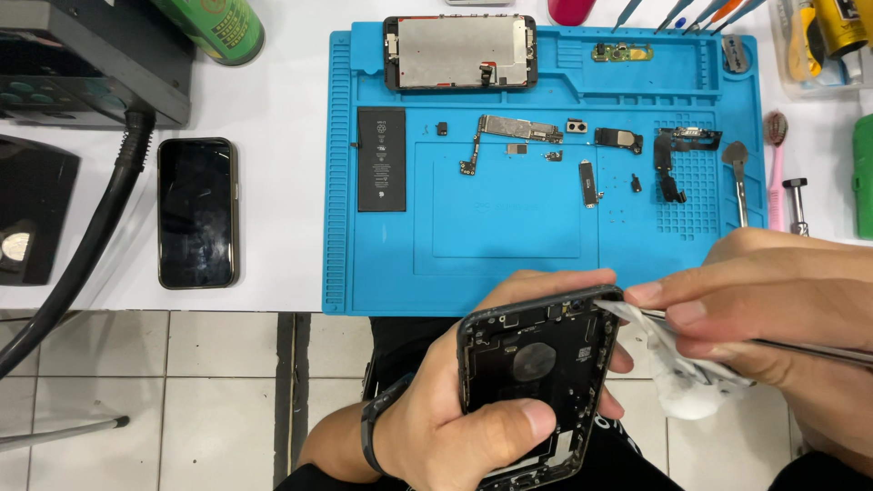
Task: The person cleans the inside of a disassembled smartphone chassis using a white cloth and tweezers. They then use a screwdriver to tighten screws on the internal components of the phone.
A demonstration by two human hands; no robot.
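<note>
Blue repair mat [509, 264] covers white table [282, 182] above tiled floor [218, 382].

Phone repair workshop, blue repair mat [382, 273], dismantled phone parts, tools, white bench [282, 182]

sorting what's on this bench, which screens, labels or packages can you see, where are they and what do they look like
Phone: left of the blue mat on the white table, dark rectangle, screen off.
Display assembly: mat's top edge, face down, silver back in a black frame.
Battery: mat's left part, flat black rectangle with small pale label marks.
Spray can: top left, green with a yellow label.
</note>
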